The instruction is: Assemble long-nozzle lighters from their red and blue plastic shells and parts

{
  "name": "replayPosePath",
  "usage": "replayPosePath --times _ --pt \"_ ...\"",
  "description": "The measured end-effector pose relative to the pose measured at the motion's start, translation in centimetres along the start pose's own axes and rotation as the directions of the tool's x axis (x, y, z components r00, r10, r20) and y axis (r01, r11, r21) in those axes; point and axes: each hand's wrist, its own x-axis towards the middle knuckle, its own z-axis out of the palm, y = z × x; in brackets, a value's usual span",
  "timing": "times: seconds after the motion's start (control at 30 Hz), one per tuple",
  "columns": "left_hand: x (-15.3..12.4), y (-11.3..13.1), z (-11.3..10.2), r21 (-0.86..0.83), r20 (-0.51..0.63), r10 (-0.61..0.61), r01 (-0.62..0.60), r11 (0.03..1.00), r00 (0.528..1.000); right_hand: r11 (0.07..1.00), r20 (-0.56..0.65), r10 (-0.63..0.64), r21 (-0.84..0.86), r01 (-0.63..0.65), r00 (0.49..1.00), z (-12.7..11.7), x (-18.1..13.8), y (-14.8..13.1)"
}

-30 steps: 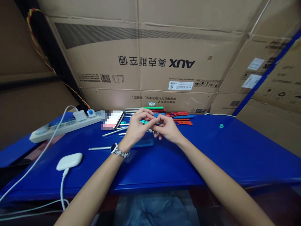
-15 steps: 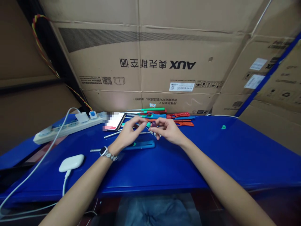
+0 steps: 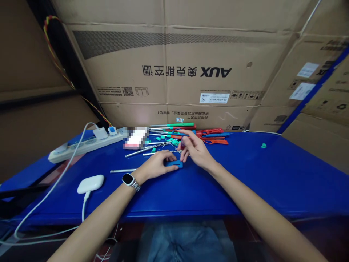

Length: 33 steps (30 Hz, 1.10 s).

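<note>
Resting on the blue bench (image 3: 245, 182), the left hand (image 3: 156, 165) lies palm down with its fingers curled over the near end of a flat blue holder (image 3: 174, 163). It touches the holder, though I cannot tell whether the fingers actually grip it. A wristwatch (image 3: 128, 179) sits on that wrist. Just beside it, the right hand (image 3: 195, 149) hovers above the holder's far end, thumb and fingertips pinched together on a small dark piece (image 3: 182, 146) (too small to identify).

Behind both hands lies a loose scatter of thin metal rods (image 3: 139, 151), some tipped with teal caps. Further back, a green-handled screwdriver (image 3: 181, 124) and red tools (image 3: 209, 131) lie against the foot of a large cardboard box (image 3: 174, 72). A phone (image 3: 135, 138) lies left of the rods, next to a white power strip (image 3: 84, 145). A white charger (image 3: 90, 183) with its cable sits near the front left edge. Well apart on the right is a lone teal cap (image 3: 263, 145).
</note>
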Motion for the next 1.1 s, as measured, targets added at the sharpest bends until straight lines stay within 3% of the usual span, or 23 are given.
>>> replayPosePath --times 0.07,0.23,0.43,0.6,0.83,1.1 --pt "-0.1 0.0 0.0 -0.012 0.006 -0.002 0.003 1.000 1.000 1.000 0.015 -0.005 -0.006 0.005 1.000 -0.2 0.0 -0.2" --pt "-0.2 0.1 0.0 -0.015 0.001 -0.003 0.003 1.000 1.000 0.999 -0.087 -0.004 -0.053 -0.001 0.996 -0.5 0.4 -1.3" --pt "-0.1 0.0 -0.1 -0.020 0.004 -0.005 0.005 1.000 1.000 0.996 -0.180 0.032 0.084 -0.017 0.983 0.4 1.1 -1.3" --pt "-0.1 -0.1 -0.1 -0.044 0.012 -0.010 0.011 0.999 1.000 0.991 -0.184 0.032 0.134 -0.007 0.982 1.2 1.0 -0.8" --pt "-0.1 0.2 -0.2 -0.035 0.009 0.000 0.000 0.999 1.000 0.995 -0.088 0.030 0.096 -0.022 0.996 0.3 0.4 -1.7" --pt "-0.2 -0.2 -0.1 -0.007 0.016 0.030 -0.030 1.000 0.999 0.994 -0.123 0.046 0.104 -0.033 0.991 0.8 1.1 -1.8"
